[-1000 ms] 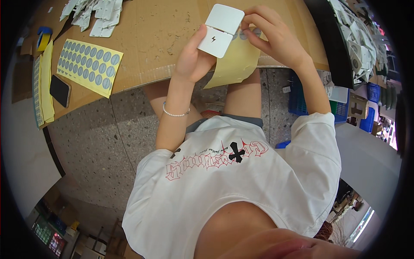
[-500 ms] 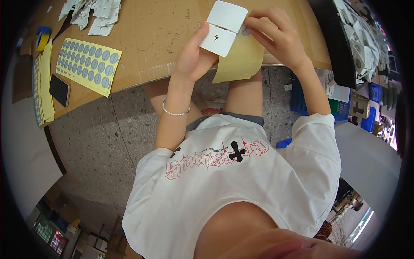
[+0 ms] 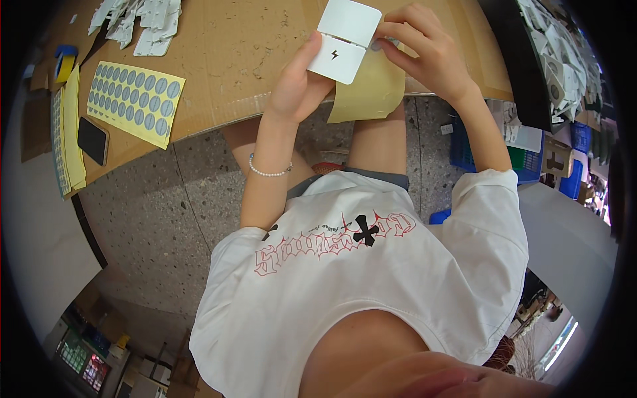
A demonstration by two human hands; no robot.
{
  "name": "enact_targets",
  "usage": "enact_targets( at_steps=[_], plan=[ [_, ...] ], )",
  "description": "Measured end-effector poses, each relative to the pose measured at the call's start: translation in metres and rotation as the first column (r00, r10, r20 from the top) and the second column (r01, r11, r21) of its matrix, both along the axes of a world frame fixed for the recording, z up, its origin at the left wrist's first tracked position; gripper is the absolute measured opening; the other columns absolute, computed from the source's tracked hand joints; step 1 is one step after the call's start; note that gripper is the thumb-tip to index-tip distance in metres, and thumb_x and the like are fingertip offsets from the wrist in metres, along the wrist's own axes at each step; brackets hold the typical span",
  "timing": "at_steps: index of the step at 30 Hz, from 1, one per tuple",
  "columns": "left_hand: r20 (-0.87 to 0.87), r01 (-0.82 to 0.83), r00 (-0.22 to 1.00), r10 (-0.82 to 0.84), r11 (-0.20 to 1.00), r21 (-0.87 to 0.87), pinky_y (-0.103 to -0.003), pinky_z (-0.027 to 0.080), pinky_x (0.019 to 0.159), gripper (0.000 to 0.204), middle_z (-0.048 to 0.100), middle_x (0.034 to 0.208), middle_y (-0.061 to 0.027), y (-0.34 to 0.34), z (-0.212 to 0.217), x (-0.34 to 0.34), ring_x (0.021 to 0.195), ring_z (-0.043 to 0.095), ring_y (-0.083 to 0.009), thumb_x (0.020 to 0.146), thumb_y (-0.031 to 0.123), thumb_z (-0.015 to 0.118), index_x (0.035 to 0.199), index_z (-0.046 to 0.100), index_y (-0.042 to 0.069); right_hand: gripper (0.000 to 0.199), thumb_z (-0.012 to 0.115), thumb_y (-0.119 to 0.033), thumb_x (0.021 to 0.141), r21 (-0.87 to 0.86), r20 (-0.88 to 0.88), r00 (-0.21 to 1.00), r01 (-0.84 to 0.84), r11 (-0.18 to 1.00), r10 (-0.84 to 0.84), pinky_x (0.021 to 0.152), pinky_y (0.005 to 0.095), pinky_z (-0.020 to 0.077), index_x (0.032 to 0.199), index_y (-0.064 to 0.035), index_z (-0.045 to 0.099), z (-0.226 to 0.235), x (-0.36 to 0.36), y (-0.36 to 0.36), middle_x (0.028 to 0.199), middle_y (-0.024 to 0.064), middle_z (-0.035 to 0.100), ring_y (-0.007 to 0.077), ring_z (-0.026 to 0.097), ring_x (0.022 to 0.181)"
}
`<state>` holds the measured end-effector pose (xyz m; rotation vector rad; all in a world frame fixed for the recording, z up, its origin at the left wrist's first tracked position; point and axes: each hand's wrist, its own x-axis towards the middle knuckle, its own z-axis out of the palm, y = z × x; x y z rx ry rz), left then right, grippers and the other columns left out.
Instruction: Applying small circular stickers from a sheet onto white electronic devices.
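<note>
My left hand [image 3: 298,86] grips a white two-panel folding piece [image 3: 337,58] with rounded corners and a black lightning-bolt mark on its lower panel. The thumb lies along its left edge; the other fingers are hidden behind it. Beneath and to the right, a yellow backing sheet [image 3: 373,93] droops over the table's near edge. My right hand [image 3: 428,53] is closed in a pinch beside the white piece, over the sheet. At its fingertips shows a grey round sticker [image 3: 376,46], partly covered; whether it is off the sheet is hard to see.
On the cardboard-covered table [image 3: 225,66] lie a yellow sheet of grey round stickers [image 3: 136,99], a phone [image 3: 93,140], a tape roll [image 3: 65,65] and piled white pieces [image 3: 159,30]. A black tray [image 3: 514,66] of white parts stands right. Blue baskets [image 3: 527,162] sit below.
The right hand's fingers have shifted slightly upward and spread a little, showing more grey beside the thumb. The left hand still holds the white folding piece; the view has shifted slightly.
</note>
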<state>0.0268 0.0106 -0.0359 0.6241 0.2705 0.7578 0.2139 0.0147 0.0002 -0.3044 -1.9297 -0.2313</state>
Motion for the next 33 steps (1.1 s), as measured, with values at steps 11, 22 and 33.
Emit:
enact_targets(
  at_steps=[11, 22, 33],
  plan=[
    [-0.001, -0.033, 0.999, 0.033, 0.999, -0.037, -0.037, 0.036, 0.093, 0.046, 0.047, 0.119, -0.0106, -0.001, -0.005, 0.002, 0.111, 0.045, -0.0219, 0.092, 0.033, 0.034, 0.123, 0.036, 0.000, 0.019, 0.064, -0.003, 0.066, 0.013, -0.040, 0.999, -0.025, 1.000, 0.025, 0.064, 0.0331, 0.0396, 0.084, -0.0067, 0.058, -0.019, 0.000, 0.013, 0.080, 0.0077, 0.051, 0.0252, 0.050, 0.072],
    [-0.030, 0.010, 1.000, -0.008, 0.999, 0.053, -0.039, 0.029, 0.100, 0.050, 0.039, 0.128, -0.0141, 0.001, -0.009, 0.005, 0.119, 0.037, -0.0256, 0.093, 0.035, 0.027, 0.130, 0.027, 0.002, 0.023, 0.065, -0.005, 0.064, -0.327, 0.512, 0.797, 0.526, 0.785, -0.321, 0.061, 0.0321, 0.0394, 0.087, -0.0045, 0.059, 0.032, -0.001, -0.037, 0.077, 0.0076, 0.053, 0.0237, 0.050, 0.067],
    [0.116, 0.049, 0.992, -0.040, 0.996, -0.076, -0.037, 0.030, 0.098, 0.048, 0.043, 0.124, -0.0137, 0.009, -0.008, 0.005, 0.116, 0.041, -0.0245, 0.092, 0.034, 0.030, 0.125, 0.035, 0.000, 0.023, 0.061, -0.010, 0.062, -0.062, 0.433, 0.790, 0.507, 0.860, -0.434, 0.060, 0.0333, 0.0407, 0.084, -0.0004, 0.061, 0.021, -0.002, -0.034, 0.076, 0.0100, 0.057, 0.0225, 0.054, 0.068]
  ],
)
